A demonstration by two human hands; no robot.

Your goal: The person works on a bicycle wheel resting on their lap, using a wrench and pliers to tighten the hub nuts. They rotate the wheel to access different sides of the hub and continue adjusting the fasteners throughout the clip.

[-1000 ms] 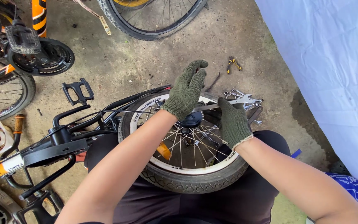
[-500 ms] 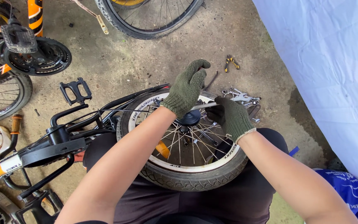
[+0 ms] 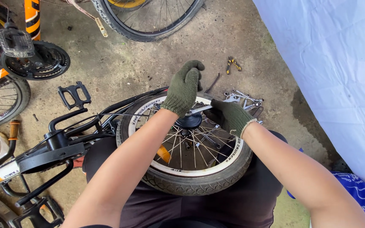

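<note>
Small black-tyred bicycle wheel w/ white rim and steel spokes [image 3: 191,169] lies flat across the person's lap, hub up, prob. so the axle faces the worker. Left hand in a green knit glove [image 3: 183,88] sits over the dark round hub [image 3: 189,121], fingers curled down; what they grip can't be told. Right gloved hand [image 3: 230,116] is closed around a slim silver wrench [image 3: 199,109] reaching to the hub. Spare wrenches [image 3: 243,98] and yellow-handled pliers [image 3: 232,63] lie near on the concrete floor [image 3: 148,63].

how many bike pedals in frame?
3. One pedal top left on the chainring crank. One black pedal lying on the concrete, left of the wheel. One pedal at the bottom-left edge, partly cut off. Others may be hidden.
</note>
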